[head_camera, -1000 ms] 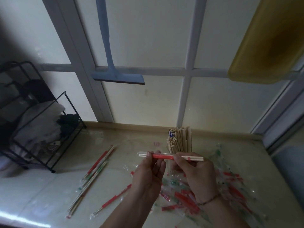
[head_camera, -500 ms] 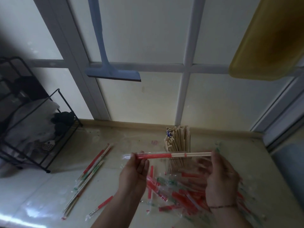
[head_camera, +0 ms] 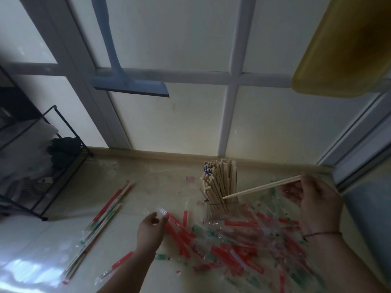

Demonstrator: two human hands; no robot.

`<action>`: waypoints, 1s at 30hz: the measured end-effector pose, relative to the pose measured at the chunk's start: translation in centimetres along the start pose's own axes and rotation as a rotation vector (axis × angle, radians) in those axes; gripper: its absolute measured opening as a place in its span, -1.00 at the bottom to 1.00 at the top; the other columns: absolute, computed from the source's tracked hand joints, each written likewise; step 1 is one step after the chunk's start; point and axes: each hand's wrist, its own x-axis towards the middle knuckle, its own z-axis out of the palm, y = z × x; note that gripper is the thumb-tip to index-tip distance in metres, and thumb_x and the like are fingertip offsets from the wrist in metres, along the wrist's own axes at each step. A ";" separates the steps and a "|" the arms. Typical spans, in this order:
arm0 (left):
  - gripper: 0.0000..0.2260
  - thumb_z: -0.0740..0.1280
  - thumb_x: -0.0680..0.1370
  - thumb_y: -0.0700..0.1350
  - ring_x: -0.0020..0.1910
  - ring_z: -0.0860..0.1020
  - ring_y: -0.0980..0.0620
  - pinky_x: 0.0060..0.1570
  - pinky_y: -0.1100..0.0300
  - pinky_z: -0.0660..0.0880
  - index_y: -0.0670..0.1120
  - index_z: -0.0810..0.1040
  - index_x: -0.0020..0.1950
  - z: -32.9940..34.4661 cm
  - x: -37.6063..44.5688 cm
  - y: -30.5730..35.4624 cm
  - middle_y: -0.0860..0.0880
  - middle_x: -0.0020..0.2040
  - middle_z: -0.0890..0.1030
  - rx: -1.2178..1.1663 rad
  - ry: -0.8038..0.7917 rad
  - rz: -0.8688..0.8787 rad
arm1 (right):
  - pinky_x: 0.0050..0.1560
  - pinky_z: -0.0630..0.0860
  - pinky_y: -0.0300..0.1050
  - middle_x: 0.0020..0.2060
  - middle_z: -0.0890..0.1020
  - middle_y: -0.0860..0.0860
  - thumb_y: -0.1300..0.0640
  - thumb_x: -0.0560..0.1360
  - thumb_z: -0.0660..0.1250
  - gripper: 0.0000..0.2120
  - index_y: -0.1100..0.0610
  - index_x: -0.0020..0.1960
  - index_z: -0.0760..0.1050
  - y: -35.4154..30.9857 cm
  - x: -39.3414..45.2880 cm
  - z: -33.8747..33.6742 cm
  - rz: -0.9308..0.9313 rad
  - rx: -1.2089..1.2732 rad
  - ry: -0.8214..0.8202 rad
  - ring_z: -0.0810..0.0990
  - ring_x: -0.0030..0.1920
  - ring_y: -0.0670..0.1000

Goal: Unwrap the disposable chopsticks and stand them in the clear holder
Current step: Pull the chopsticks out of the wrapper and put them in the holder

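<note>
**Currently: bare chopsticks in right hand, empty wrapper in left**

Right hand (head_camera: 315, 199): raised at the right side of the counter (head_camera: 148, 187). Its thumb and fingers pinch the thick end of an unwrapped pair of chopsticks (head_camera: 262, 187). The pair slants down and to the left, with the thin tips just in front of the upper part of the clear holder (head_camera: 220, 205). The tips are outside the holder. A thin cord bracelet (head_camera: 321, 234) circles the right wrist.

Left hand (head_camera: 151, 229): low over the counter, left of the holder. Its fingertips pinch one end of an empty wrapper (head_camera: 169, 218), clear plastic with a red band, which trails toward the pile beside it.

Clear holder: stands upright near the back edge of the counter and is packed with bare chopsticks (head_camera: 218, 178) standing on end, 1 item among them showing blue print at its top.

Discarded wrappers (head_camera: 243, 246): a loose pile of clear sleeves with red and green print covers the counter in front of the holder and to its right, between the 2 forearms.

Wrapped chopsticks (head_camera: 103, 216): several pairs lie flat in a diagonal row on the left of the counter, well apart from the holder.

Surroundings: a black wire rack (head_camera: 53, 166) holding white and dark cloth stands at the far left. A blue squeegee (head_camera: 131, 85) hangs against the window frame above, and a yellow tray (head_camera: 349, 49) shows at the upper right.
</note>
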 end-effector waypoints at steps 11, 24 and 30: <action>0.06 0.45 0.36 0.32 0.58 -0.02 0.01 0.50 -0.18 0.13 0.26 -0.31 0.53 4.5 -4.1 7.4 0.13 0.60 -0.10 0.166 -0.315 0.712 | -0.29 0.39 -0.56 -0.40 0.62 -0.07 0.05 0.48 0.42 -0.82 0.18 -0.15 0.65 1.7 -0.4 6.8 -0.591 -0.715 -0.399 0.54 -0.42 -0.22; 0.06 0.37 0.35 0.35 0.44 0.35 0.03 0.37 0.03 0.40 -0.11 -0.15 0.57 7.2 -1.5 9.7 0.06 0.47 0.28 -0.148 -0.332 0.941 | -0.27 0.55 -0.20 -0.22 0.69 0.07 0.21 0.31 0.57 -0.71 0.17 0.01 0.66 8.4 -1.5 6.3 -0.390 -0.956 -0.682 0.66 -0.27 0.07; 0.04 0.33 0.33 0.44 0.54 0.17 0.07 0.46 0.10 0.20 0.06 -0.15 0.58 4.5 -2.1 5.6 0.06 0.59 0.07 0.062 -0.283 0.817 | -0.12 0.48 -0.35 -0.22 0.66 0.04 0.15 0.51 0.30 -0.79 0.25 -0.06 0.66 5.0 -3.3 5.1 -0.725 -0.707 -0.443 0.57 -0.21 -0.12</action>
